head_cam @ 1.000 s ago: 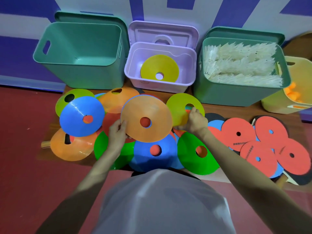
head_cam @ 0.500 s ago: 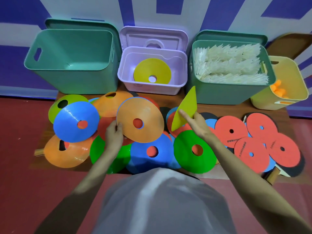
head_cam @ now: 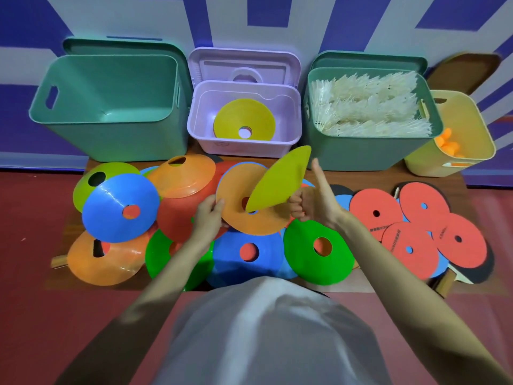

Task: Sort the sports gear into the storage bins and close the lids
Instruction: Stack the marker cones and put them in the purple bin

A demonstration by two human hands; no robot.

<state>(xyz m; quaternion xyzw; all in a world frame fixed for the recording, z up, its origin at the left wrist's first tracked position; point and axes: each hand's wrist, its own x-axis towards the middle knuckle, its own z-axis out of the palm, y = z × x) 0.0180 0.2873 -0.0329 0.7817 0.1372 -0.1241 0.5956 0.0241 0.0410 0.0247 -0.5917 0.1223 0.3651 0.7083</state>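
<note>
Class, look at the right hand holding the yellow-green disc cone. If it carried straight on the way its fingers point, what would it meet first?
Probably the front wall of the green bin of white shuttlecocks, just beyond the right hand; depth is uncertain.

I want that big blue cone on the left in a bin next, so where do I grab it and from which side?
Pinch the blue cone at its thin near-right rim, reaching in from the right. It lies tilted on top of the pile, so that edge looks free; the centre hole is too small to grip.
</note>
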